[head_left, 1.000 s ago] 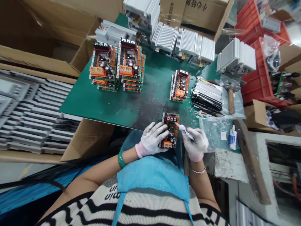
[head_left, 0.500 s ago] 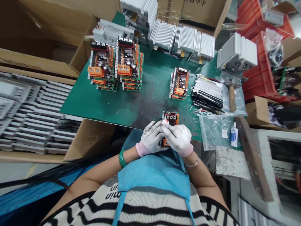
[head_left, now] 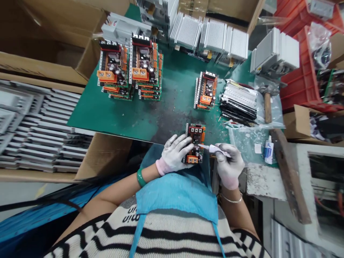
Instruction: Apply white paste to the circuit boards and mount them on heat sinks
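My left hand point(head_left: 174, 154), in a white coated glove, holds a circuit board point(head_left: 195, 143) at its left edge. The board has red and orange terminal blocks and lies flat at the near edge of the green mat point(head_left: 172, 86). My right hand point(head_left: 229, 165), gloved the same way, pinches a small white squeeze tube point(head_left: 219, 149). The tube's thin nozzle points left and reaches the board's right edge. Whether the tip touches the board cannot be told. Fingers hide part of the board's left side.
Stacked circuit boards point(head_left: 139, 68) and a smaller stack point(head_left: 206, 90) stand on the mat, with finned aluminium heat sinks point(head_left: 209, 36) behind. To the right lie a strip pile point(head_left: 238, 101), a hammer point(head_left: 267, 105), a plastic bag point(head_left: 249, 143) and a white tube point(head_left: 268, 152).
My right hand has moved right, away from above the board, and the tube's nozzle now rests at the board's right edge. The board shows fully again. The view has shifted slightly.
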`<state>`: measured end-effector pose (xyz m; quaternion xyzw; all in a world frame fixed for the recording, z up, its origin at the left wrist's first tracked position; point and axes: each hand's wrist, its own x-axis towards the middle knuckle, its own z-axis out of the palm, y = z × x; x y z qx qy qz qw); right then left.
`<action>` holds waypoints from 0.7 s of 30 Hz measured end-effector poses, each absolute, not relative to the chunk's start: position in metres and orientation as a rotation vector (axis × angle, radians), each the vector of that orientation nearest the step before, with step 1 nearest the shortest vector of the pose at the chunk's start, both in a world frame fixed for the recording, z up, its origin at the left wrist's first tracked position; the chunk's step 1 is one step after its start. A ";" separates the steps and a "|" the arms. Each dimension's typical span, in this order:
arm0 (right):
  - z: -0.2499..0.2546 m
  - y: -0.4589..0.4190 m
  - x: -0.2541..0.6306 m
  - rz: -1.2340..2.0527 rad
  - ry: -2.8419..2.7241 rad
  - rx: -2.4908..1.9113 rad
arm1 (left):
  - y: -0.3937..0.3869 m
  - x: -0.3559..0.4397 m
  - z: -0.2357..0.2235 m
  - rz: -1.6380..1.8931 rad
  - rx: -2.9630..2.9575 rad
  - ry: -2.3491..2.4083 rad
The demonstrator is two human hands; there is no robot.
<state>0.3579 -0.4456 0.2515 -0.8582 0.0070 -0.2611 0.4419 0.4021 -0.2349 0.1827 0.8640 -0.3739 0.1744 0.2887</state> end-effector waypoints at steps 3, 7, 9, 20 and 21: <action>0.254 -0.448 0.347 -0.479 -0.055 -2.217 | -0.235 0.402 0.183 0.439 2.313 -0.986; 0.259 -0.440 0.348 -0.469 -0.245 -2.352 | -0.237 0.402 0.185 0.488 2.305 -0.990; 0.261 -0.436 0.352 -0.479 -0.333 -2.356 | -0.237 0.401 0.185 0.511 2.296 -0.991; 0.271 -0.453 0.350 -0.399 -0.463 -2.497 | -0.236 0.401 0.182 0.464 2.359 -0.993; 0.273 -0.455 0.348 -0.407 -0.458 -2.511 | -0.236 0.402 0.183 0.466 2.347 -0.993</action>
